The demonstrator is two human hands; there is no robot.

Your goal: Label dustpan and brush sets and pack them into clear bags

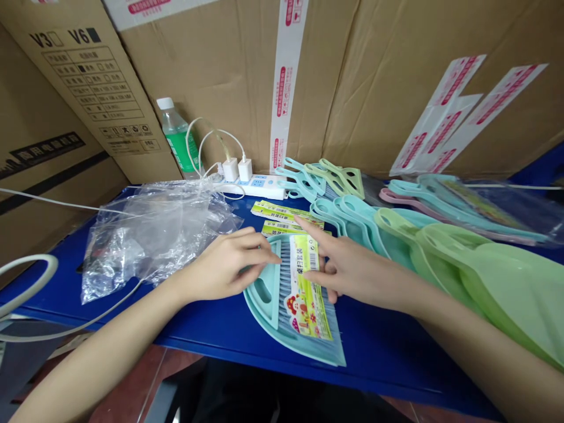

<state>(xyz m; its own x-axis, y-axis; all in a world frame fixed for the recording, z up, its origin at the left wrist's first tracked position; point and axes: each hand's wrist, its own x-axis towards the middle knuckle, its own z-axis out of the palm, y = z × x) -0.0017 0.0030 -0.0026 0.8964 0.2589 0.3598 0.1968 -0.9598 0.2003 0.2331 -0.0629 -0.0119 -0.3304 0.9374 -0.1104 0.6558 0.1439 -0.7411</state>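
Observation:
A light-blue dustpan [282,346] lies near the table's front edge, with a matching hand brush [279,294] of grey-blue bristles on it. Across the bristles runs a printed yellow-green label card [311,314]. My left hand [235,261] reaches over the dustpan's left side, its bent fingers apart and one fingertip at the brush; no firm grip shows. With the thumb on the card's face and the other fingers curled by its right edge, my right hand [339,264] pinches the card; its index finger points out. Some of those curled fingers are partly hidden.
Behind lie more label cards [282,212] and small brushes [304,179]. Green dustpans [506,252] and blue ones [359,226] overlap at right, beside a bagged set [476,202]. Clear plastic bags [163,220], a bottle [178,138] and a power strip [264,187] stand left, before cardboard boxes [229,76].

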